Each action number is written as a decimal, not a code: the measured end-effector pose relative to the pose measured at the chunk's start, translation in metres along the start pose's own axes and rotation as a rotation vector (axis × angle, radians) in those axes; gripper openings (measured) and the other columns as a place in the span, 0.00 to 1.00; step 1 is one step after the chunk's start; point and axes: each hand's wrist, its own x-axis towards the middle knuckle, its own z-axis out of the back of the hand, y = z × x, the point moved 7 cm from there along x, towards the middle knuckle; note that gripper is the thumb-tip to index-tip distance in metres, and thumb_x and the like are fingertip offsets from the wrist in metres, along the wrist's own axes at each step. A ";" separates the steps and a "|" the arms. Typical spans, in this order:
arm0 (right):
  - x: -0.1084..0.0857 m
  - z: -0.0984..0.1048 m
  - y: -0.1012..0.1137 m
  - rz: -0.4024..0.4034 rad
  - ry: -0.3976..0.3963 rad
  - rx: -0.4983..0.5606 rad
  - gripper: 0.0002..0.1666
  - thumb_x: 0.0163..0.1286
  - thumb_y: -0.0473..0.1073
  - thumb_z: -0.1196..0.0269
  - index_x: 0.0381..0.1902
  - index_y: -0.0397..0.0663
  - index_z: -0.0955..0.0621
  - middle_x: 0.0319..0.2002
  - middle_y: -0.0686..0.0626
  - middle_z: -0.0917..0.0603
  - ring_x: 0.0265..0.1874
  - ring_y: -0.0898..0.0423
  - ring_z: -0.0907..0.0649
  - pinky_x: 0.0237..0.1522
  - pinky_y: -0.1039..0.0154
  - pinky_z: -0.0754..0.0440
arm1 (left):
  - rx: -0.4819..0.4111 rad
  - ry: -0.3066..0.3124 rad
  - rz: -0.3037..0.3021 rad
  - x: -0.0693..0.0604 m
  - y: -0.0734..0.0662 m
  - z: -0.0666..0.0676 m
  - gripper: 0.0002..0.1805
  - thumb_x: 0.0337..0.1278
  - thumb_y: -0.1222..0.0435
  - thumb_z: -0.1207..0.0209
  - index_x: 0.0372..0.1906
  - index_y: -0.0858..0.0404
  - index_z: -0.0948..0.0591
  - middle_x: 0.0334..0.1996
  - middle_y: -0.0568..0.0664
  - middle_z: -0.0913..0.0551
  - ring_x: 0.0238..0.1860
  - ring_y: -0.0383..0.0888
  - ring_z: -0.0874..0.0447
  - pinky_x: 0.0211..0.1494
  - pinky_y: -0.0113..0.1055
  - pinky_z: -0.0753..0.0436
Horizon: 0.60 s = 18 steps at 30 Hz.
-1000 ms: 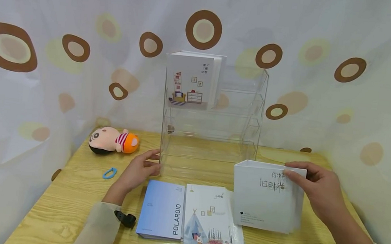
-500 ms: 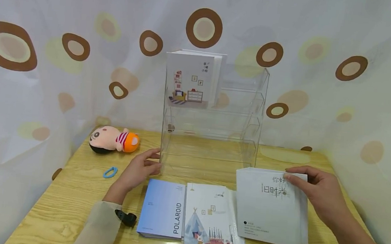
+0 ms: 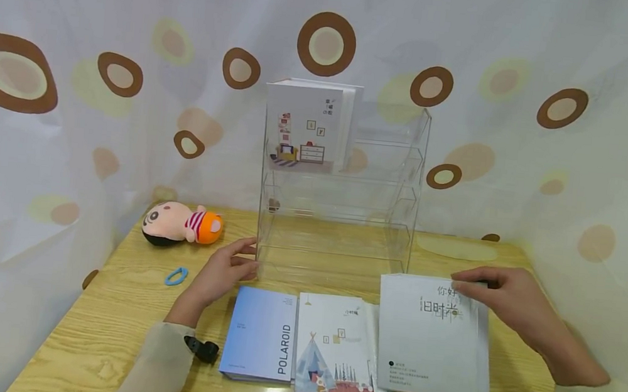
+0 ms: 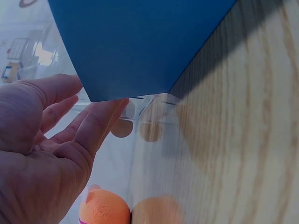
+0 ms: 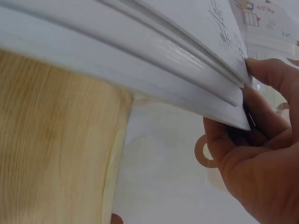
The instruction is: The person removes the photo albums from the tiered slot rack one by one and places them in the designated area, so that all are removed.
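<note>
My right hand (image 3: 518, 313) pinches the top right corner of a white album (image 3: 427, 339) that leans low over the table's right side; in the right wrist view the thumb lies on its cover and the fingers behind. At the lower left side of a clear tiered rack (image 3: 335, 242) rests my left hand (image 3: 219, 275), fingers loosely extended. A white album with a room picture (image 3: 304, 125) stands in the rack's upper left. In front of the rack lie a blue POLAROID album (image 3: 259, 336) and a white album with a tent picture (image 3: 329, 355).
A doll (image 3: 180, 224) with an orange lower part lies at the back left, and a small blue ring-shaped item (image 3: 176, 276) is nearer. Patterned white cloth (image 3: 194, 20) surrounds the wooden table (image 3: 91, 326).
The white album in my right hand has come down and toward me, its top edge now lower, and its pages have closed together somewhat. My left hand stays at the rack.
</note>
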 end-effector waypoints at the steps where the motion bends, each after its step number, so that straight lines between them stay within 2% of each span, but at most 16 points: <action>1: 0.001 0.000 0.001 0.005 0.010 -0.024 0.21 0.78 0.51 0.25 0.60 0.44 0.07 0.60 0.45 0.08 0.43 0.73 0.18 0.42 0.73 0.18 | -0.001 -0.001 0.002 0.000 0.000 0.000 0.35 0.84 0.70 0.39 0.87 0.62 0.33 0.77 0.69 0.26 0.71 0.66 0.15 0.67 0.49 0.07; 4: 0.006 -0.002 0.002 0.018 0.039 -0.063 0.18 0.78 0.49 0.25 0.58 0.45 0.06 0.60 0.39 0.08 0.43 0.74 0.17 0.42 0.72 0.16 | -0.004 0.000 0.006 0.000 0.000 0.000 0.35 0.84 0.70 0.39 0.87 0.62 0.33 0.77 0.69 0.26 0.71 0.66 0.15 0.67 0.50 0.07; 10: 0.012 -0.007 0.000 0.034 0.068 -0.070 0.16 0.78 0.46 0.26 0.56 0.43 0.06 0.55 0.40 0.06 0.41 0.71 0.15 0.40 0.70 0.14 | -0.017 0.002 0.007 0.000 -0.001 0.001 0.35 0.84 0.70 0.39 0.88 0.62 0.33 0.77 0.70 0.26 0.72 0.66 0.16 0.67 0.49 0.07; 18: 0.023 -0.016 -0.015 0.014 0.120 -0.068 0.18 0.78 0.50 0.26 0.57 0.46 0.06 0.58 0.41 0.07 0.44 0.71 0.15 0.43 0.71 0.14 | -0.024 0.007 0.007 0.000 -0.001 0.001 0.35 0.84 0.70 0.39 0.88 0.62 0.33 0.78 0.70 0.27 0.72 0.67 0.16 0.67 0.48 0.07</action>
